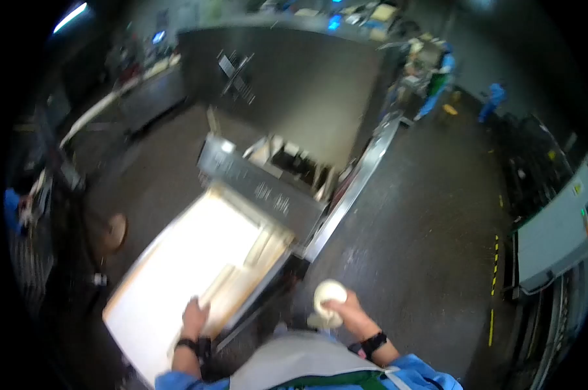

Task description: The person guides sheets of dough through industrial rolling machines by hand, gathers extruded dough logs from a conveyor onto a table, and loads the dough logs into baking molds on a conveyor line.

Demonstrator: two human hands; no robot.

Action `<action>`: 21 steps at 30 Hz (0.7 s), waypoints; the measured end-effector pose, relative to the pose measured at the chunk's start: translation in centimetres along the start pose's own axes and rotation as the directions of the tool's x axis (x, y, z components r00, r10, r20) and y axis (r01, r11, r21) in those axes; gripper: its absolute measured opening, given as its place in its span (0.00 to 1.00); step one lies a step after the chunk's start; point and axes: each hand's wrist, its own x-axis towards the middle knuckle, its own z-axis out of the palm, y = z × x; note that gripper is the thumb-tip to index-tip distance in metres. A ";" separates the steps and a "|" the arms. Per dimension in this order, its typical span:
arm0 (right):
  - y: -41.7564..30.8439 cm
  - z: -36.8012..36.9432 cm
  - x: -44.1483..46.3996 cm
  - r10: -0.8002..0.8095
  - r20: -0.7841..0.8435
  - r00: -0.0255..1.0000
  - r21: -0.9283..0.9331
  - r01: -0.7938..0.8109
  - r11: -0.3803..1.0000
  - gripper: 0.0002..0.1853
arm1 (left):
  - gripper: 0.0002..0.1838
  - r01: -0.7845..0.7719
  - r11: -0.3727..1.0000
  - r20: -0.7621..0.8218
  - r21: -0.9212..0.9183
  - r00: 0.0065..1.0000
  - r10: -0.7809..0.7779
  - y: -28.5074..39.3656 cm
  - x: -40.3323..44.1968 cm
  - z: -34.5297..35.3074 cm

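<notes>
My right hand (347, 311) is closed on a round, pale object (330, 294), held beside the worktable. My left hand (195, 317) rests on or just above the bright white surface of the worktable (196, 240), near a long pale strip (218, 285); motion blur hides its fingers. Another pale strip (259, 244) lies farther up along the same table. Both wrists carry dark bands.
A large metal machine (268, 78) stands beyond the table, with a metal rail (355, 188) on its right. People in blue (492, 103) are at the back right. A pale cabinet (557, 234) stands at the right, near yellow-black floor tape (495, 263).
</notes>
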 end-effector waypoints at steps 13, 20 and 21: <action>-1.9 4.8 3.7 0.175 0.484 0.858 -0.154 -0.113 0.982 0.17 | 0.21 0.317 -0.076 0.326 -0.945 0.905 -0.272 7.7 -17.2 -8.4; 0.8 13.9 1.8 0.409 0.761 0.504 -0.449 -0.046 0.892 0.20 | 0.13 -0.021 -0.650 0.352 -0.760 0.828 -0.437 8.9 -30.4 -3.9; 1.5 15.3 0.6 0.444 0.781 0.439 -0.475 -0.044 0.879 0.20 | 0.11 -0.010 -0.727 0.402 -0.686 0.828 -0.390 8.7 -31.7 -3.3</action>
